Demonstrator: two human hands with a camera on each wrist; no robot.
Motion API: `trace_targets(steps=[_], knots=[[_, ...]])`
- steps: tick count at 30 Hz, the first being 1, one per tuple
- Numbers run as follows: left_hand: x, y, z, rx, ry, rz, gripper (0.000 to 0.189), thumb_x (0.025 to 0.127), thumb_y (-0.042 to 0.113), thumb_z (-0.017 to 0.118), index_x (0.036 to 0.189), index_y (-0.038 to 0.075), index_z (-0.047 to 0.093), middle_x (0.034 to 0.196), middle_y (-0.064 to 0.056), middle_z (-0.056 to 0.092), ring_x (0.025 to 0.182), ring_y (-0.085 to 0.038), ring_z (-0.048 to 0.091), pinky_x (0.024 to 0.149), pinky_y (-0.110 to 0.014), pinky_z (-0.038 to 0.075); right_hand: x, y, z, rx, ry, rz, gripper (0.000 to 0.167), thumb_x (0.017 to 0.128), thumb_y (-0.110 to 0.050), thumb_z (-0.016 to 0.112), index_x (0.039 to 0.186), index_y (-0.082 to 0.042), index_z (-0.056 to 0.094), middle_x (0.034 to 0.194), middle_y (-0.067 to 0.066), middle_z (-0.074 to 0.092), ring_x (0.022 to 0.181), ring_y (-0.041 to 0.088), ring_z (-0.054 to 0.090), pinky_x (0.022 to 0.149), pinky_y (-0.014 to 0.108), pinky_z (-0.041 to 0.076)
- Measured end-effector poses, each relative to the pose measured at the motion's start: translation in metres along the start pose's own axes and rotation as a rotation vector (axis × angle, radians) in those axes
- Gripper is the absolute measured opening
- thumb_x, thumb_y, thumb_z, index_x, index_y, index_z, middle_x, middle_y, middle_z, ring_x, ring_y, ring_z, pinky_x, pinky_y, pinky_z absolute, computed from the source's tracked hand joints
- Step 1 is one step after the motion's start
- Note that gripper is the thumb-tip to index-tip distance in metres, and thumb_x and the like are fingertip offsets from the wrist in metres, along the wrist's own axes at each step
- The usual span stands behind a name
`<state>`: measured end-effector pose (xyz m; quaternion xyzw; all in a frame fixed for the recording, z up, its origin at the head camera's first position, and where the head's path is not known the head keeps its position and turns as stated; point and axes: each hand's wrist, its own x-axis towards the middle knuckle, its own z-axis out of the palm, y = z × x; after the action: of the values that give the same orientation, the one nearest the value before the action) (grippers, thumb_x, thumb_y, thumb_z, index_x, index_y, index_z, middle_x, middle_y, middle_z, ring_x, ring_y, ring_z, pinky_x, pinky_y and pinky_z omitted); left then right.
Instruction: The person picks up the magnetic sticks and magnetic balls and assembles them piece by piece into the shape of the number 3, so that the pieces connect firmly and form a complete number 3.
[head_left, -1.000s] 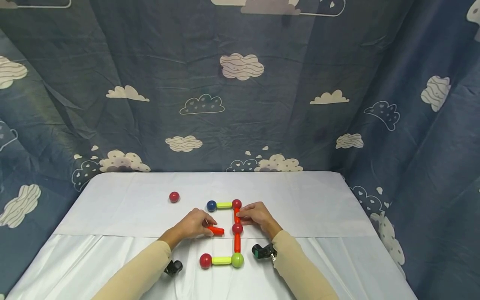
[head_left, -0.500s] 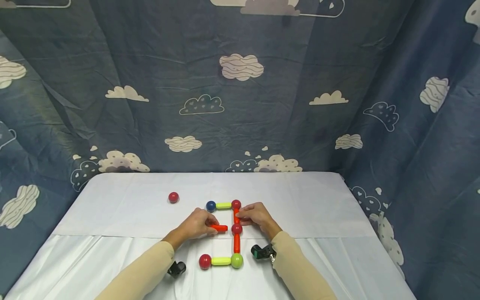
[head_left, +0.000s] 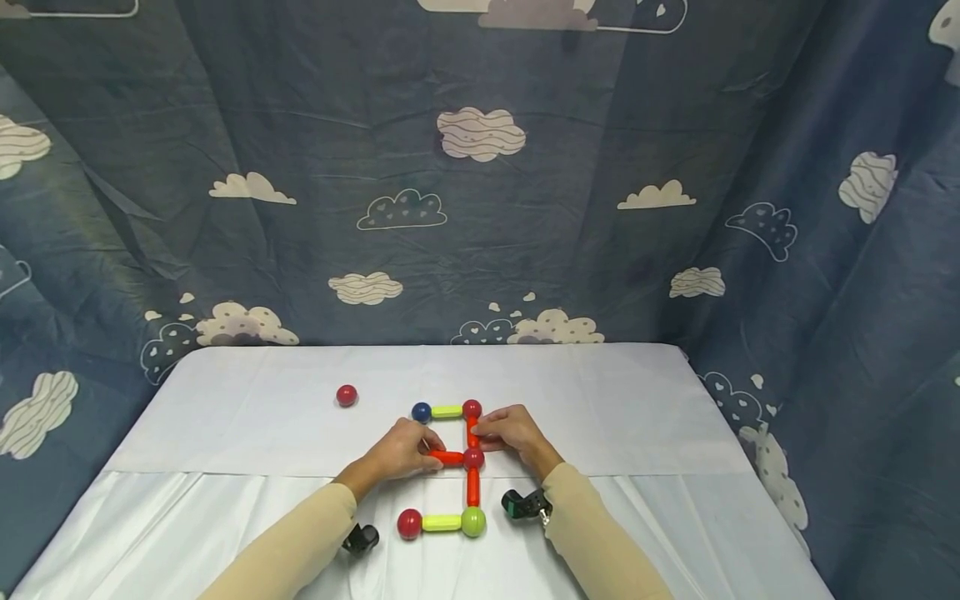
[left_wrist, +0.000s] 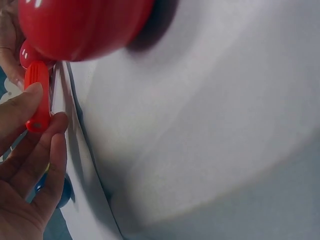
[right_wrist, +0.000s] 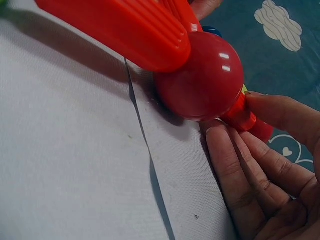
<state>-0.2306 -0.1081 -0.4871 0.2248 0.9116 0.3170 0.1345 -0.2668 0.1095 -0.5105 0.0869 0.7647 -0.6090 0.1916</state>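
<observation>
My left hand (head_left: 401, 452) pinches a red rod (head_left: 452, 458) between thumb and fingers; its far end meets the middle red ball (head_left: 473, 459). In the left wrist view the ridged red rod (left_wrist: 42, 100) lies under the thumb. My right hand (head_left: 516, 432) pinches the upper red rod (head_left: 472, 435), which links the middle ball to the top red ball (head_left: 472, 408). Below, a lower red rod (head_left: 473, 487) runs to a green ball (head_left: 473, 522). The right wrist view shows the middle red ball (right_wrist: 205, 80) close up, with rods meeting it.
From the top ball a yellow-green rod (head_left: 447, 411) leads left to a blue ball (head_left: 422, 412). Another yellow-green rod (head_left: 442, 522) joins the green ball to a red ball (head_left: 409, 523) nearer me. A loose red ball (head_left: 347, 396) lies back left on the white-covered table (head_left: 622, 400).
My left hand has moved right with the red rod, levelling it and bringing its end up to the middle red ball. The right hand has stayed on the upper rod.
</observation>
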Motion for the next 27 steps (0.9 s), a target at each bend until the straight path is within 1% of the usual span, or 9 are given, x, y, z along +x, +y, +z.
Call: trace_targets(steps=[4,8,14,18,22,25,27], knots=[[-0.001,-0.001,0.000,-0.005,-0.004,-0.001,0.019,0.077,0.012,0.081,0.094,0.008,0.074,0.085,0.001,0.071,0.073,-0.007,0.059,0.067,-0.022,0.050,0.000,0.000,0.001,0.002,-0.004,0.001,0.020,0.080,-0.004,0.076,0.097,0.006,0.069,0.079,0.009,0.070,0.066,0.016,0.068,0.062,0.030,0.056],[-0.002,-0.001,-0.001,-0.005,-0.008,-0.015,0.021,0.076,0.014,0.081,0.095,0.010,0.073,0.085,0.004,0.069,0.073,-0.007,0.057,0.067,-0.022,0.049,0.001,0.000,0.000,-0.010,-0.004,0.010,0.020,0.080,-0.005,0.076,0.096,0.005,0.070,0.079,0.009,0.070,0.066,0.016,0.069,0.063,0.030,0.056],[-0.006,-0.004,-0.006,-0.019,-0.004,-0.027,0.020,0.077,0.017,0.081,0.095,0.014,0.071,0.086,0.007,0.065,0.075,-0.008,0.056,0.068,-0.023,0.048,0.001,-0.001,0.000,-0.022,-0.006,0.007,0.019,0.081,-0.006,0.076,0.096,0.005,0.070,0.078,0.009,0.070,0.064,0.016,0.068,0.062,0.029,0.056],[-0.010,-0.009,-0.011,-0.043,0.027,-0.012,0.017,0.078,0.013,0.080,0.092,0.012,0.070,0.084,0.006,0.063,0.075,-0.008,0.056,0.069,-0.023,0.048,0.000,-0.001,0.000,-0.029,-0.007,0.000,0.019,0.081,-0.006,0.076,0.096,0.004,0.069,0.078,0.008,0.069,0.063,0.015,0.067,0.062,0.029,0.056],[-0.013,-0.016,-0.017,-0.047,0.068,0.017,0.016,0.079,0.012,0.079,0.093,0.010,0.070,0.081,0.006,0.062,0.075,-0.009,0.056,0.069,-0.023,0.048,0.000,-0.002,-0.001,-0.031,-0.005,0.005,0.020,0.080,-0.006,0.076,0.096,0.004,0.070,0.078,0.009,0.070,0.064,0.015,0.067,0.062,0.029,0.056],[-0.015,-0.021,-0.024,-0.037,0.121,0.039,0.018,0.078,0.012,0.079,0.094,0.007,0.071,0.080,0.005,0.063,0.076,-0.012,0.057,0.069,-0.025,0.048,0.000,-0.002,0.000,-0.024,-0.005,0.018,0.021,0.080,-0.006,0.077,0.096,0.004,0.070,0.080,0.009,0.070,0.065,0.016,0.068,0.062,0.029,0.056],[-0.016,-0.025,-0.029,-0.026,0.156,0.026,0.019,0.078,0.011,0.079,0.094,0.007,0.071,0.081,0.004,0.064,0.077,-0.013,0.057,0.070,-0.027,0.048,0.000,-0.002,0.000,-0.026,-0.003,0.020,0.022,0.080,-0.006,0.077,0.097,0.004,0.069,0.081,0.010,0.070,0.066,0.016,0.068,0.062,0.029,0.056]])
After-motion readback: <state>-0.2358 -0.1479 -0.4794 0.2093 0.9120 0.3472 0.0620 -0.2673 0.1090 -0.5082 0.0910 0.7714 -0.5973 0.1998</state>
